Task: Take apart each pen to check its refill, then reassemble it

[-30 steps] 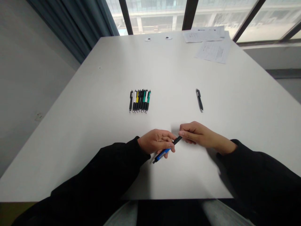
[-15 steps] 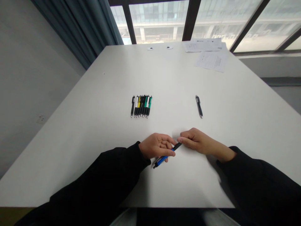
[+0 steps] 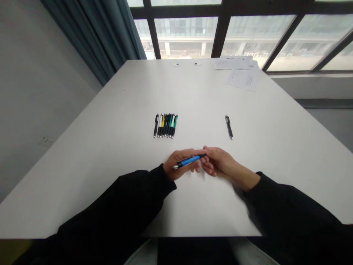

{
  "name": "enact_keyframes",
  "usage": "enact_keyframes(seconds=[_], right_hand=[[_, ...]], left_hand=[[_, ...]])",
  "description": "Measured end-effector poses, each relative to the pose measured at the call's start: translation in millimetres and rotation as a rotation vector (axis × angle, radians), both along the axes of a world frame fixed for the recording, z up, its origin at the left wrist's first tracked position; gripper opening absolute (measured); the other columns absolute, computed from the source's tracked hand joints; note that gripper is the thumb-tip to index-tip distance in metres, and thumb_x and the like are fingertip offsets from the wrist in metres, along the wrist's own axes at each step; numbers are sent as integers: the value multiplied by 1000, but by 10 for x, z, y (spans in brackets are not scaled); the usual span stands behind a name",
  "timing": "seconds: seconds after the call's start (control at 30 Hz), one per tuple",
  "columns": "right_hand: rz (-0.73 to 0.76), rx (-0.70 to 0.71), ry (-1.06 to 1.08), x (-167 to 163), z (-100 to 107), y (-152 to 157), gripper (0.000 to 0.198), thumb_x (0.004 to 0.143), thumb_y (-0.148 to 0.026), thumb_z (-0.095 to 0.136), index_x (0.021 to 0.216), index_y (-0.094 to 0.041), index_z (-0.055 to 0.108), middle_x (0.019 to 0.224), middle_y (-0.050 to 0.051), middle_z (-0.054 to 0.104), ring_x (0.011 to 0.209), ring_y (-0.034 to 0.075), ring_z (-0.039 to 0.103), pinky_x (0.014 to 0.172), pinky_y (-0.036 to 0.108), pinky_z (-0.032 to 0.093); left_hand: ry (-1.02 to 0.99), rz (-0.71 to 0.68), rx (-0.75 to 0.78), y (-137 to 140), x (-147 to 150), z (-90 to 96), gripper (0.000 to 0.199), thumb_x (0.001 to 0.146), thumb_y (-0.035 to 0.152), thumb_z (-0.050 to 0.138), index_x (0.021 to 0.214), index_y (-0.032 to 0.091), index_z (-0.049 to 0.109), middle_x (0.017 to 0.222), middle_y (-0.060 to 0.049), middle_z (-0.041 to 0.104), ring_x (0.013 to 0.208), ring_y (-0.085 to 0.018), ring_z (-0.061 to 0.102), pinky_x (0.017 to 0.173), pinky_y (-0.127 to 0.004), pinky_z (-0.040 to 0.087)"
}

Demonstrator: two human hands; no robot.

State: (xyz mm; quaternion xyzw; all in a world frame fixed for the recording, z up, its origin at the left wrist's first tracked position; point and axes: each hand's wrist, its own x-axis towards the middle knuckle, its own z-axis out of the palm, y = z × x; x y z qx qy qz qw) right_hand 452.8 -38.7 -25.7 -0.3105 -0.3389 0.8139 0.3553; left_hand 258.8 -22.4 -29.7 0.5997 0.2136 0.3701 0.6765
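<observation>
A blue pen [image 3: 189, 161] with a black clip and a dark end is held above the table between my two hands. My right hand [image 3: 220, 160] pinches its dark end with closed fingers. Across the thumb side of my left hand [image 3: 179, 162] lies the pen's other end, its silvery tip pointing left. The left fingers curl around the pen and reach the right fingertips; part of their contact is hidden. Beyond the hands, a row of several pens [image 3: 166, 126], black, white, yellow and green, lies side by side. One dark pen [image 3: 229, 127] lies apart on the right.
The white table [image 3: 110, 147] reaches back to the window. Paper sheets [image 3: 242, 78] lie at its far right, and two small white oval pieces [image 3: 197, 64] near the far edge. A blue-grey curtain [image 3: 110, 44] hangs at the far left.
The blue pen has been raised and turned flatter, its left end now higher. My right hand has turned, moved left and closed in on my left hand. The view has tilted up slightly.
</observation>
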Motion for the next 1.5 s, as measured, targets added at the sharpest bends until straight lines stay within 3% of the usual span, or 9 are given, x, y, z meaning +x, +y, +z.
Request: enact_keyframes(seconds=[0.1,0.2,0.37,0.5,0.63,0.83,0.93,1.3,1.5], right_hand=[[49,14,-7,-180,-49,-67,49,85,-62,63,75,-14,60,52,0,59,43,12,58,37,20,45],[-114,93,-37,-164,-43,-41,49,85,-63,63,96,-15,64,80,4,69,53,12,64,44,22,52],[-268,87,128,40,113,85,52,93,-67,45,115,-24,63,109,6,71,61,13,64,51,26,53],[-261,33,193,94,172,97,49,98,-58,38,106,-21,69,107,7,73,72,14,67,66,28,57],[-291,2,192,116,146,95,44,98,-52,43,100,-18,71,98,8,73,77,15,68,77,30,57],[-359,17,221,149,83,135,29,93,-44,57,93,-19,72,83,3,69,68,12,61,65,24,54],[-344,30,186,161,87,131,36,93,-51,54,92,-20,73,82,4,68,63,12,56,60,25,52],[-382,-12,153,196,162,45,34,84,-35,49,98,-17,74,104,11,73,76,18,62,71,33,56],[-368,35,107,183,132,49,24,90,-33,54,100,-20,72,107,9,70,76,15,63,74,31,58]], left_hand=[[29,227,149,20,28,23,33,84,47,71,90,15,73,80,-6,64,70,-16,63,64,-29,50],[168,391,237,44,3,58,38,91,52,59,85,16,65,77,-3,61,69,-13,57,65,-27,46],[475,282,251,57,-73,59,39,91,52,59,81,14,67,57,4,51,54,-9,43,54,-24,34],[487,317,228,90,-67,31,38,87,50,64,86,14,74,62,2,57,57,-9,46,55,-23,34],[357,362,0,142,-58,15,41,77,49,75,95,12,73,64,0,64,49,-9,49,48,-22,38],[224,483,-89,174,-93,40,39,77,48,75,88,11,71,83,-9,76,47,-7,54,42,-20,38],[202,467,-95,169,-108,49,44,72,43,80,101,11,70,87,-9,76,48,-7,56,42,-20,40],[185,445,-157,134,-123,40,40,72,43,81,93,11,70,80,-9,76,47,-8,57,42,-20,38],[234,449,-186,117,-133,29,40,70,44,81,90,12,72,80,-9,76,48,-9,57,43,-21,39]])
